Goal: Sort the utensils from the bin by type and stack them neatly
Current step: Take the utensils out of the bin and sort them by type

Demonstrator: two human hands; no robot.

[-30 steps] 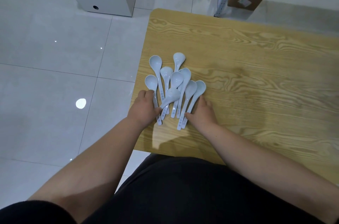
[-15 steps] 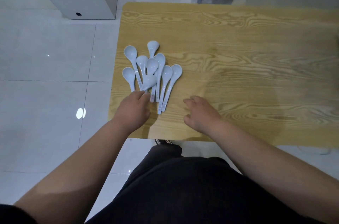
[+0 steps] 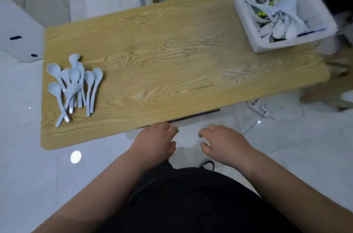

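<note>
at the near edge of the wooden table [image 3: 172, 60], both hands hover with nothing in them. the left hand [image 3: 154, 141] has its fingers loosely curled just over the table's edge. the right hand [image 3: 225, 143] is beside it over the floor, fingers relaxed and slightly spread. neither touches a utensil.

the sorted work lies at the table's left end: a fan of pale blue soup spoons [image 3: 76, 87], bowls pointing far and handles gathered toward the near side. some cross each other, so it is a loose heap, not a stack. the white plastic bin [image 3: 290, 42] sits at the far right corner, well apart from the spoons, with the unsorted utensils [image 3: 277, 15] tangled inside.

the step in hand looks like a reach back to the bin for more. it would go best by leaning toward the far right and picking one type per trip. pieces should be lifted by their handles so the tangle does not drag others out. a new type should go on the bare wood between bin and spoons, not on the heap. the spoons need nesting bowl into bowl before this pile counts as neat.

counts: two hands, one bin, one table. i count nine spoon bowls in the heap, though overlap makes that approximate. the bin's contents are too blurred to count.
</note>
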